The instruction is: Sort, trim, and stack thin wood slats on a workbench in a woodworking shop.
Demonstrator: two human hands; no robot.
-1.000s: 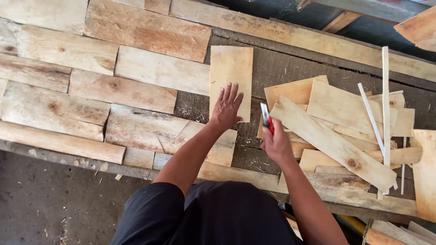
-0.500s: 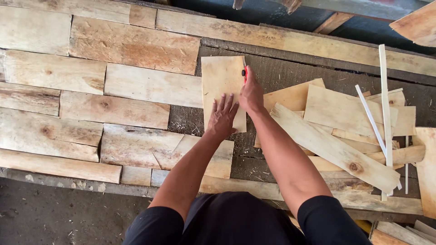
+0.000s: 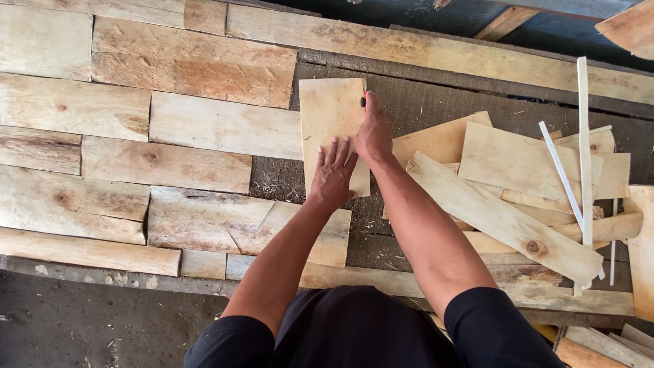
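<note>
Left hand [image 3: 332,174]: open, fingers spread, palm pressed flat on lower half of pale veneer sheet [image 3: 331,126]. Forearm extended up from lower centre of frame, wrist straight.

Right hand [image 3: 374,133]: closed around small dark tool [image 3: 363,102], tip showing above the knuckles, set against right edge of the sheet near its top. Arm reaching up from lower right, elbow slightly bent.

Sheet position: centre of frame, upright, on dark workbench [image 3: 436,102].

Count: one sheet under the hands; one tool; loose pile of offcuts [image 3: 518,184] at right, number not determinable; two thin pale strips [image 3: 583,150] across the pile.
</note>
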